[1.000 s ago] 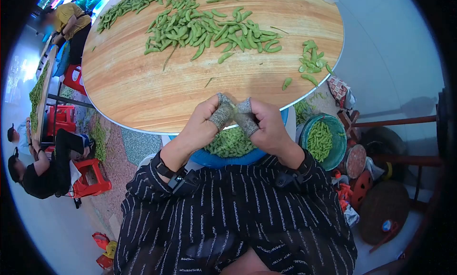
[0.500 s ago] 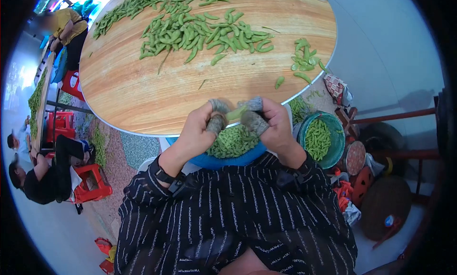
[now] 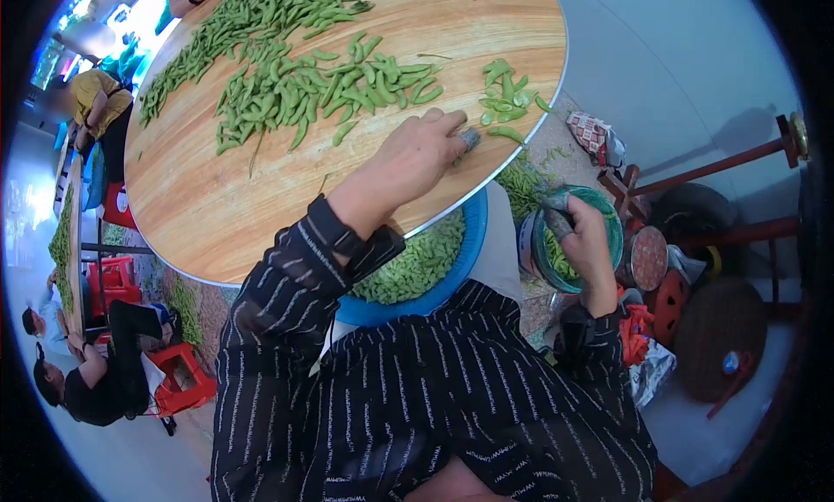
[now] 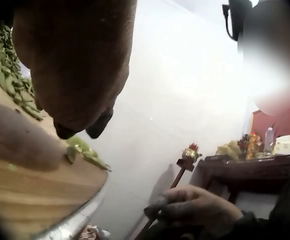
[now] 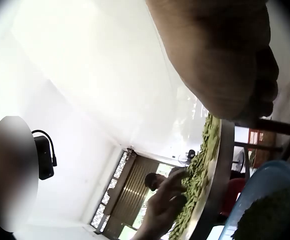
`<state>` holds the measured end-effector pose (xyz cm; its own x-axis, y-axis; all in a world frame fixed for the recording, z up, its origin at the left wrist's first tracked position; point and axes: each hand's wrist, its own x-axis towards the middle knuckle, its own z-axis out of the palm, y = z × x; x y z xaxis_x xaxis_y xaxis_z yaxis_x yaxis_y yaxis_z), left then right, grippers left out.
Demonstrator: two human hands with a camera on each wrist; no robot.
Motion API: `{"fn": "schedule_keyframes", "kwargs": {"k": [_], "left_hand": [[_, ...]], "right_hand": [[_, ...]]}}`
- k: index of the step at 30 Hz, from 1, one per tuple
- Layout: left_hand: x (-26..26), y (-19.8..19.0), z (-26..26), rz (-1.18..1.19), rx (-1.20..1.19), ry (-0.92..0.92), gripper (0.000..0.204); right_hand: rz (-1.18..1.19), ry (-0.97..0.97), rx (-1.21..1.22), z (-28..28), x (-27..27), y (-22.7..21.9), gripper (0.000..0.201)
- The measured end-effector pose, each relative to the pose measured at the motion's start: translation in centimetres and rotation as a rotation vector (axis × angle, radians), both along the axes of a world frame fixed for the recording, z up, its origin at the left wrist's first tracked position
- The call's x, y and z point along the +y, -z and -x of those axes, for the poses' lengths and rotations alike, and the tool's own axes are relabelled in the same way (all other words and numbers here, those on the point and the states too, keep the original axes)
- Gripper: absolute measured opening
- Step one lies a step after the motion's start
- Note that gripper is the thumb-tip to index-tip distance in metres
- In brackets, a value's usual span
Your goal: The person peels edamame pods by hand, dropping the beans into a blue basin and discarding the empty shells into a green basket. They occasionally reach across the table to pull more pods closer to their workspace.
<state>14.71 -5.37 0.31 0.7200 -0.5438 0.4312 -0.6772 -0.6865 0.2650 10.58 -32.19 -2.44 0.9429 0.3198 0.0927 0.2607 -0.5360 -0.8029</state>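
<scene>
My left hand reaches over the round wooden table, grey fabric sleeves on its thumb and a finger. Its fingertips are close to a loose bean pod and a small cluster of pods by the table's right edge. Over the green bucket, my right hand hangs with its sleeved thumb and forefinger apart at the tips; a blurred bit shows beside them. Shelled green beans fill a blue basin below the table edge, partly covered by my left sleeve.
A large heap of pods spreads across the table's far left. On the floor lie a patterned bag and loose greenery. Dark wooden rails stand at the right. Other people sit at the left near red stools.
The hands held a green pod together over the basin and have parted. My left hand has moved up and right over the table, my right hand out to the bucket. The head view has shifted.
</scene>
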Motion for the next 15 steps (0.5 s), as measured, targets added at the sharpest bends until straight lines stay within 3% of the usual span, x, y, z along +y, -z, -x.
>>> {"fn": "schedule_keyframes", "kwargs": {"k": [2, 4, 6, 7, 9, 10, 15], "left_hand": [[0.0, 0.9, -1.2, -0.063, 0.141, 0.007, 0.017], [0.1, 1.0, -1.2, -0.084, 0.117, -0.004, 0.015], [0.3, 1.1, -0.7, -0.097, 0.091, -0.021, 0.013], [0.3, 0.9, 0.3, -0.025, 0.14, -0.077, 0.013], [0.6, 0.1, 2.3, 0.047, 0.192, -0.14, 0.013], [0.8, -0.6, 3.4, 0.069, 0.215, -0.169, 0.014], [1.9, -2.0, 7.5, 0.031, 0.163, -0.264, 0.016]], "right_hand": [[-0.128, 0.013, 0.019, 0.1, 2.0, 0.0, 0.018], [-0.257, 0.022, 0.05, 0.2, 3.9, 0.1, 0.018], [-0.505, 0.006, 0.341, 0.1, 5.7, 0.3, 0.022], [-0.507, 0.007, 0.345, 0.1, 6.6, 0.1, 0.022], [-0.825, -0.016, 0.631, 0.0, 8.3, -0.4, 0.028], [-0.907, -0.082, 0.662, 0.0, 9.1, -0.2, 0.033], [-0.92, -0.182, 0.687, 0.2, 12.3, -1.3, 0.022]]}}
